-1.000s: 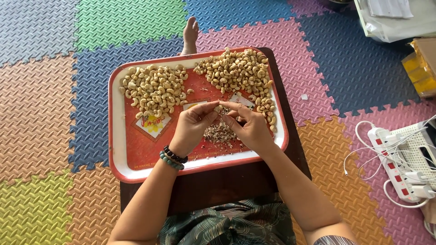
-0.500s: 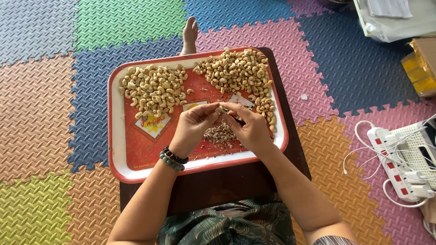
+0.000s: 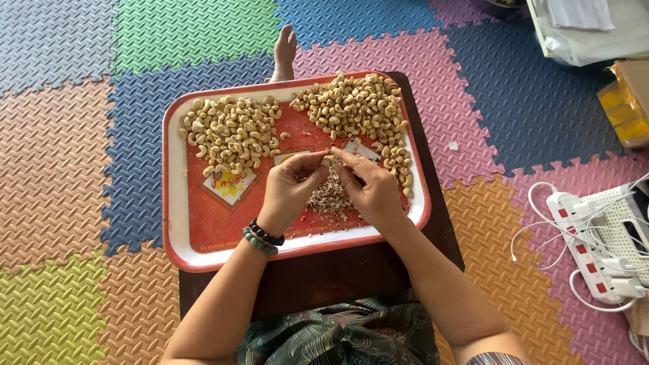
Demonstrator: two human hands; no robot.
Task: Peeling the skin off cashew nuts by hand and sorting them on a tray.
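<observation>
A red tray point(image 3: 203, 223) with a white rim rests on a small dark table point(image 3: 338, 274). Two heaps of cashew nuts lie on it: a pale heap point(image 3: 231, 132) at the back left and a larger heap point(image 3: 358, 108) at the back right. My left hand point(image 3: 289, 192) and my right hand point(image 3: 368, 189) meet over the tray's middle, fingertips pinched together on one cashew nut point(image 3: 328, 161). Below the fingers lies a small pile of brown skins point(image 3: 329, 197). Two bead bracelets point(image 3: 260, 236) circle my left wrist.
Coloured foam floor mats point(image 3: 74, 149) surround the table. A bare foot point(image 3: 284, 51) shows beyond the tray. A white power strip point(image 3: 588, 250) with cables lies at the right, with yellow packets point(image 3: 625, 111) and a white bag point(image 3: 581, 30) further back.
Both hands stay over the tray's middle, working the nut between the fingertips. Bits of brown skin have dropped onto the pile below.
</observation>
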